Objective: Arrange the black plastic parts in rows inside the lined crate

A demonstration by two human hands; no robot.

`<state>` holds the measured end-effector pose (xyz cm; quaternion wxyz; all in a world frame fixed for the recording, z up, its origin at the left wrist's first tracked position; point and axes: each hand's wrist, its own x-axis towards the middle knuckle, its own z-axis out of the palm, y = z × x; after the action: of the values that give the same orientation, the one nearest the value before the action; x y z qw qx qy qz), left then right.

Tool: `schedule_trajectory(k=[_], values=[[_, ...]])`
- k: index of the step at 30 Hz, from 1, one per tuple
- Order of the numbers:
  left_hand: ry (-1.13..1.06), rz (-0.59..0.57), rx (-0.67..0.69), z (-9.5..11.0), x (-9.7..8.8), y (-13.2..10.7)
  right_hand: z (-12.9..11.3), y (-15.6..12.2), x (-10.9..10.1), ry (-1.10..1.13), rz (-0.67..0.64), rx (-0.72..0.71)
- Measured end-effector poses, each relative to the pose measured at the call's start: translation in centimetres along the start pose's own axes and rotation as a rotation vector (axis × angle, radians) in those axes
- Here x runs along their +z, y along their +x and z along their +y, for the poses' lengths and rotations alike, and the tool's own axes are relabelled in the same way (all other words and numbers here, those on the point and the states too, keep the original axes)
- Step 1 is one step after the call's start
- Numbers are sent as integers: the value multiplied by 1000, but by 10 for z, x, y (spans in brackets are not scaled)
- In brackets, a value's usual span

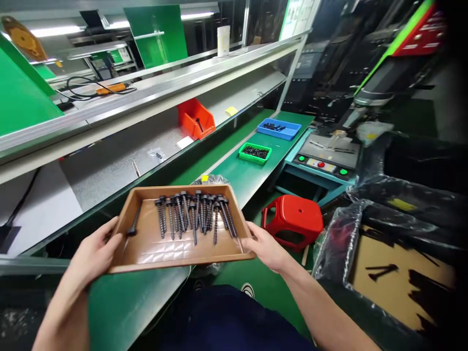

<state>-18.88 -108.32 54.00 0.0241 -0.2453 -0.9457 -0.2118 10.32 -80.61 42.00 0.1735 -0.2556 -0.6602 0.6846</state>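
I hold a shallow brown tray (pixel 171 253) in the air over the edge of the green bench. My left hand (pixel 95 248) grips its left rim with the thumb on top. Its right rim is gripped by my right hand (pixel 266 247). Several long black bolts (pixel 195 214) lie side by side in a row across the tray's far half. One more black bolt (pixel 133 224) lies apart near the left wall.
The green bench (pixel 241 170) carries a green bin (pixel 255 153) and a blue bin (pixel 279 128) of small black parts. An orange bin (pixel 195 119) sits on the shelf. A red stool (pixel 292 219) stands on the floor. A plastic-lined cardboard box (pixel 395 278) with black parts is at right.
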Motion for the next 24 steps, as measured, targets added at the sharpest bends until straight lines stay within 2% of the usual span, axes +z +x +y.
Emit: schedule_trajectory(k=[3,7,10,15,20,24], values=[[-72,-185,127,70,38,-1,24,-27,-57,109,33,69],[-90,-261,240,140,92,-2,43,-58,-124,169,154,126],[-87,-298,333,188,121,-2,56,-73,-164,190,247,120],[-41,-292,493,265,148,10,87,-73,-205,276,344,89],[81,-321,550,336,177,41,107,-47,-236,311,409,100],[108,-353,629,382,206,73,113,-20,-269,326,469,103]])
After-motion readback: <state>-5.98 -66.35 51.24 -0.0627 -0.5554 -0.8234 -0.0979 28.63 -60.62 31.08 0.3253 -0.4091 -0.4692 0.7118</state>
